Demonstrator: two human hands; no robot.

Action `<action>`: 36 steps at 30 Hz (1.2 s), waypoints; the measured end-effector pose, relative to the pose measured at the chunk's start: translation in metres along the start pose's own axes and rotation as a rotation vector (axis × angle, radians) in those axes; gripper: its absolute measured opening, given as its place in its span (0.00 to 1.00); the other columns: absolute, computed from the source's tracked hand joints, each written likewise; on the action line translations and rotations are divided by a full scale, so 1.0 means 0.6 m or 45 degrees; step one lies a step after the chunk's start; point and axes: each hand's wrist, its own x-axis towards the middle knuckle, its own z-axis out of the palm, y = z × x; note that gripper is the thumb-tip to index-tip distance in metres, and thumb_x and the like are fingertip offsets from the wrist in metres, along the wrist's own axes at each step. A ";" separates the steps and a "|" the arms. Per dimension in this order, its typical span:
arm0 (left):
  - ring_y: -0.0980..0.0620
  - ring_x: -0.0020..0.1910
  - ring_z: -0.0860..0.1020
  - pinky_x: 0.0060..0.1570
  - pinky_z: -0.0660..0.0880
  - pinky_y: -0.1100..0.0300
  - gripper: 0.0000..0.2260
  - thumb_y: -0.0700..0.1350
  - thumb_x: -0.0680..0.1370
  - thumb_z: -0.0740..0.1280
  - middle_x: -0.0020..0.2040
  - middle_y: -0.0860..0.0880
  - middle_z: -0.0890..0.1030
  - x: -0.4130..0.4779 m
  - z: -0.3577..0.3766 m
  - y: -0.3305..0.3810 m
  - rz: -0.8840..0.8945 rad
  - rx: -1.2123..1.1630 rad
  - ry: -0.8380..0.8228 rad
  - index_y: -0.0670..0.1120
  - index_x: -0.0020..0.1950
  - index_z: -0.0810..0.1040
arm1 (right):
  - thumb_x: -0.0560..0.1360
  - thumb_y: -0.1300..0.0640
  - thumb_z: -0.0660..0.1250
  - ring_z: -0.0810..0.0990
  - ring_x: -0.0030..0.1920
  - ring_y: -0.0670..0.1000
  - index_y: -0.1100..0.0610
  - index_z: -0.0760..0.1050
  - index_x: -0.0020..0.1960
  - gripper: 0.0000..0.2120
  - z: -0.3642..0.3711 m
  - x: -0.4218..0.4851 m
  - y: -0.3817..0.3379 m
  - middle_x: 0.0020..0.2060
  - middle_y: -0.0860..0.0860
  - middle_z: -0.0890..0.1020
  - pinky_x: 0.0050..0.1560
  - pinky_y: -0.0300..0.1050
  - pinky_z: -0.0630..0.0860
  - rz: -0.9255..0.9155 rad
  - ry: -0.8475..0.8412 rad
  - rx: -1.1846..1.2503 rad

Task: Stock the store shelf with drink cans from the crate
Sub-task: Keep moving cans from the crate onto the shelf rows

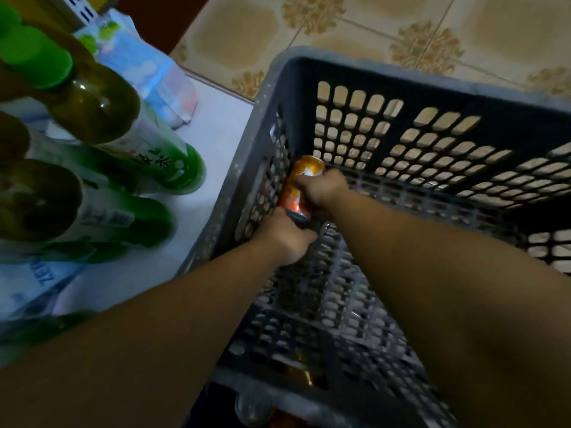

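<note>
Both arms are down in the dark crate [401,76], centre frame. The right hand [323,189] is wrapped around the orange can [302,180], which lies tilted against the crate's left wall. The left hand [285,237] sits at the can's dark lower end, touching it, but I cannot tell whether it grips. Green-capped bottles [92,109] stand on the white shelf [213,140] at left.
</note>
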 end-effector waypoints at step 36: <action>0.53 0.53 0.80 0.55 0.78 0.52 0.37 0.51 0.62 0.80 0.56 0.50 0.80 -1.125 -0.450 -0.160 0.843 -0.708 0.726 0.50 0.67 0.69 | 0.67 0.51 0.76 0.80 0.52 0.50 0.47 0.58 0.72 0.40 0.040 -1.296 -0.297 0.55 0.49 0.78 0.56 0.50 0.78 -1.539 -0.546 -0.400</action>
